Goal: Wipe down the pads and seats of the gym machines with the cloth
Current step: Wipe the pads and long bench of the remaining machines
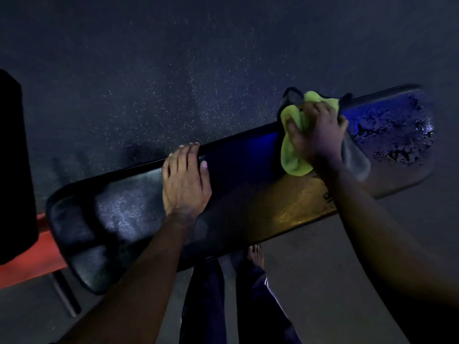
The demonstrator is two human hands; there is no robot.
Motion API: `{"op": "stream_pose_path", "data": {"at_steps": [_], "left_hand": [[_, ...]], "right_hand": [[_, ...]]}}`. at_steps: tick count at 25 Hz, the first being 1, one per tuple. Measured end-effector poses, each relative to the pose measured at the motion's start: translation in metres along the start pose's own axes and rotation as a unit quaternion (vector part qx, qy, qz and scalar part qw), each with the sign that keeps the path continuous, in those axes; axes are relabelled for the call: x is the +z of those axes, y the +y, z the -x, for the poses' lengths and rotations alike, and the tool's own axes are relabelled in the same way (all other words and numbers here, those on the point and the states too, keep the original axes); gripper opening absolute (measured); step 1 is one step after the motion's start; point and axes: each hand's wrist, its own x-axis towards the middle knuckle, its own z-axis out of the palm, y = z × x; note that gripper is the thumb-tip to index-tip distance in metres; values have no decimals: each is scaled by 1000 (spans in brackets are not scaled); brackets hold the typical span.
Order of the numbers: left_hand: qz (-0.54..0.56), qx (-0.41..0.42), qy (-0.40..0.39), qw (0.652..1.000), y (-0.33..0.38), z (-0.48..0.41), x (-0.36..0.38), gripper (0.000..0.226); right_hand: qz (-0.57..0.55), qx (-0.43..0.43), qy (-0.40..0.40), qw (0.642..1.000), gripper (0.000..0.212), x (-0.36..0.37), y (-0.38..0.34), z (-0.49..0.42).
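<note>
Cloth (295, 155), soft yellow-green microfibre with a grey side, lies bunched on the long black pad (248, 194) near its right end. The right grip (315, 135) clutches it, fingers curled into the folds. It looks light and floppy, so holding it wadded suits it. The left grip (185, 180) rests spread flat on the smooth vinyl. The pad's right end looks cracked and flaky.

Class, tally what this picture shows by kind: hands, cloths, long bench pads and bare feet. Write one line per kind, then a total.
Hands: 2 (left hand resting on the pad, right hand gripping the cloth)
Cloths: 1 (cloth, yellow-green)
Long bench pads: 1 (bench pad)
Bare feet: 1 (bare foot)
Total: 5
</note>
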Motion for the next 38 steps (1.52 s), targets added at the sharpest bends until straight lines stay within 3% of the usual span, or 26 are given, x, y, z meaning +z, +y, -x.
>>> {"op": "stream_pose_path", "data": {"at_steps": [4, 6, 8, 11, 19, 23, 26, 28, 30, 32, 36, 38], "left_hand": [[-10, -5, 4, 1000, 0, 0, -2, 48], [-17, -6, 2, 1000, 0, 1, -1, 49], [-25, -5, 7, 1000, 1, 0, 0, 49], [-29, -2, 20, 999, 1, 0, 1, 48], [-12, -16, 15, 1000, 4, -1, -1, 46], [97, 5, 7, 995, 19, -7, -4, 44], [128, 90, -43, 987, 65, -30, 3, 40], [96, 114, -67, 987, 99, -58, 14, 38], [29, 118, -88, 989, 117, -75, 23, 41], [-9, 113, -83, 990, 119, -77, 29, 43], [-24, 112, -75, 991, 119, -74, 27, 41], [-34, 109, -76, 991, 119, -76, 29, 40]], "right_hand": [[10, 57, -63, 996, 48, 1, -33, -5], [12, -25, -113, 993, 49, 11, -75, 10], [33, -129, -114, 985, 47, 22, -107, 28], [8, -171, -109, 979, 46, 25, -101, 27], [-27, 28, 4, 999, 51, -6, 35, -4], [-36, 129, 41, 990, 49, 9, 12, -4], [-41, 54, 40, 997, 51, 20, -3, 19], [-44, -24, 19, 999, 52, 18, 8, 30], [-45, -51, 16, 998, 54, 13, 30, 30], [-50, 8, 34, 998, 54, 9, 54, 31], [-120, 233, 79, 962, 60, 8, 79, 53], [-103, 263, 67, 957, 64, 12, 60, 55]]}}
